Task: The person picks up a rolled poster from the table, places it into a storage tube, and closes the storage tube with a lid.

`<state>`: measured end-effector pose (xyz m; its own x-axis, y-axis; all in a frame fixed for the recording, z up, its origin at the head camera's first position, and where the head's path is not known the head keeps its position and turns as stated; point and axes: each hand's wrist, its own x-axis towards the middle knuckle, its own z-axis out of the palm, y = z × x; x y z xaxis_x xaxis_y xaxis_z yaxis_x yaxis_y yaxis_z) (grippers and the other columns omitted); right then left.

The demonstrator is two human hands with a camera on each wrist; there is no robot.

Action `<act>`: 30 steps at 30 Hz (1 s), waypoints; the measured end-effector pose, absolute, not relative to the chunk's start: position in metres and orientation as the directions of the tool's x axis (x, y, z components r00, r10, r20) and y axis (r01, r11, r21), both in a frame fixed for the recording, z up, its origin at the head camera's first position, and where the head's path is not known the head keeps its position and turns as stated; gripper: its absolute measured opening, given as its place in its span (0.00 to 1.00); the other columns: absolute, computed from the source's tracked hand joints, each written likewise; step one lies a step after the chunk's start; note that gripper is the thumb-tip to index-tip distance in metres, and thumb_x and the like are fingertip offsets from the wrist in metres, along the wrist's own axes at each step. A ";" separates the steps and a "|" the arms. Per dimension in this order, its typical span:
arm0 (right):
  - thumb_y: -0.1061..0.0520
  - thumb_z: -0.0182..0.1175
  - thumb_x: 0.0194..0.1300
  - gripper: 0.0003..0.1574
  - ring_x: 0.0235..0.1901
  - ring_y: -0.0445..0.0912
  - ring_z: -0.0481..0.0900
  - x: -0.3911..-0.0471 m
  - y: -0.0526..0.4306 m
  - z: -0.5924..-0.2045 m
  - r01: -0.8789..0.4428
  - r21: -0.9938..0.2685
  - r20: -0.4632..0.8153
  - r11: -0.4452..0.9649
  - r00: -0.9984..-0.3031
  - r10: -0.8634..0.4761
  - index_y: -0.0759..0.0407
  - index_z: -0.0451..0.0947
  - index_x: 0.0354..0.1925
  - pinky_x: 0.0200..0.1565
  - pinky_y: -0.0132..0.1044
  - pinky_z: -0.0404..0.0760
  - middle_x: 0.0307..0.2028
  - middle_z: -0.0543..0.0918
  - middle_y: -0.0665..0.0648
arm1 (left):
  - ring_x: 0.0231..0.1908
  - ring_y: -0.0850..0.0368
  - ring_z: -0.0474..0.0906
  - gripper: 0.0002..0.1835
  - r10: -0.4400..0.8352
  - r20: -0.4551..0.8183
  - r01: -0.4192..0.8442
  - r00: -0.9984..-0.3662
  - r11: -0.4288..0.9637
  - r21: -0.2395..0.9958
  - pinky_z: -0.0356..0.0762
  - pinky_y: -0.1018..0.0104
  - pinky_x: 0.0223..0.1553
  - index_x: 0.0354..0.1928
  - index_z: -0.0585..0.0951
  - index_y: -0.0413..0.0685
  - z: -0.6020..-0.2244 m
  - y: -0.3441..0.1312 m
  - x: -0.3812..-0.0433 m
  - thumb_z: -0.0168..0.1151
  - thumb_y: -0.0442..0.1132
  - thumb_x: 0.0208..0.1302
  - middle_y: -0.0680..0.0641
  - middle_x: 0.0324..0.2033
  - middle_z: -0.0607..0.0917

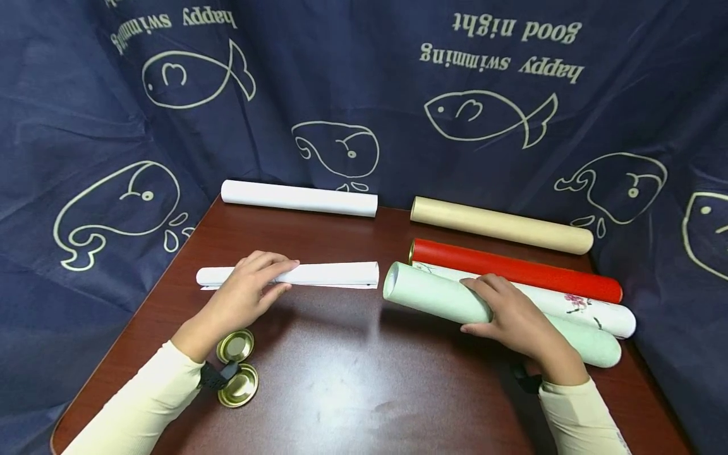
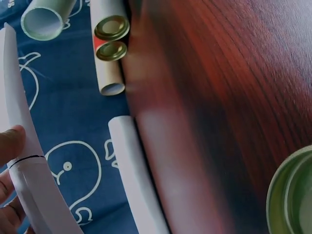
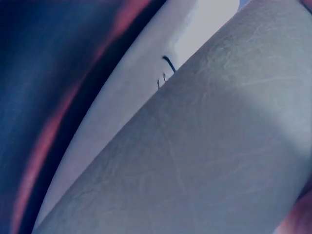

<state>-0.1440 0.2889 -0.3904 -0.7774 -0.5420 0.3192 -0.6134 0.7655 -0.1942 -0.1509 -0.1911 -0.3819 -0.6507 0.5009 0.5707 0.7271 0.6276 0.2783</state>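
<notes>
My left hand (image 1: 241, 294) pinches a rolled sheet of white paper (image 1: 335, 273) between thumb and fingers, above the left side of the table. A dark line crosses the paper roll (image 2: 28, 161) in the left wrist view. On the right, my right hand (image 1: 514, 319) grips a pale green tube (image 1: 435, 294) from above; its left end is open and hollow, facing the roll's right end with a small gap between them. This green tube (image 3: 195, 146) fills much of the right wrist view. Beside my left wrist lie two gold metal lids, a nearer lid (image 1: 239, 387) and a farther lid (image 1: 234, 346).
Behind the green tube lie a white flower-patterned tube (image 1: 603, 316), a red tube (image 1: 512, 268) and a tan tube (image 1: 500, 224). A white tube (image 1: 298, 197) lies at the back left. Dark blue printed cloth (image 1: 330, 76) hangs around the brown table (image 1: 341, 404).
</notes>
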 end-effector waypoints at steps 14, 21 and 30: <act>0.49 0.82 0.41 0.48 0.44 0.50 0.77 -0.146 0.282 -0.391 -0.636 -0.198 0.287 0.746 -0.765 -0.576 0.55 0.72 0.60 0.44 0.49 0.77 0.48 0.76 0.54 | 0.45 0.48 0.79 0.24 0.567 0.544 0.756 -0.619 0.617 0.217 0.73 0.46 0.46 0.55 0.83 0.46 -0.387 -0.189 -0.152 0.75 0.31 0.53 0.46 0.45 0.81; 0.53 0.82 0.41 0.47 0.42 0.49 0.78 -0.146 0.277 -0.395 -0.678 -0.217 0.326 0.702 -0.728 -0.603 0.55 0.73 0.59 0.43 0.47 0.78 0.49 0.75 0.53 | 0.46 0.49 0.79 0.23 0.621 0.522 0.787 -0.585 0.592 0.177 0.73 0.47 0.49 0.54 0.84 0.46 -0.390 -0.179 -0.152 0.75 0.33 0.54 0.47 0.44 0.81; 0.56 0.81 0.40 0.45 0.52 0.54 0.77 -0.152 0.266 -0.402 -0.723 -0.227 0.362 0.653 -0.685 -0.633 0.59 0.74 0.57 0.55 0.51 0.72 0.51 0.79 0.57 | 0.45 0.51 0.78 0.23 0.655 0.478 0.790 -0.585 0.593 0.155 0.75 0.50 0.46 0.55 0.84 0.48 -0.389 -0.163 -0.150 0.75 0.34 0.55 0.48 0.44 0.81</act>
<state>-0.1525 0.2661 -0.4018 -0.6848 -0.6327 0.3616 -0.7228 0.6527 -0.2270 -0.1498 -0.1634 -0.3886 -0.5852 0.6550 0.4781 0.7902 0.5928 0.1551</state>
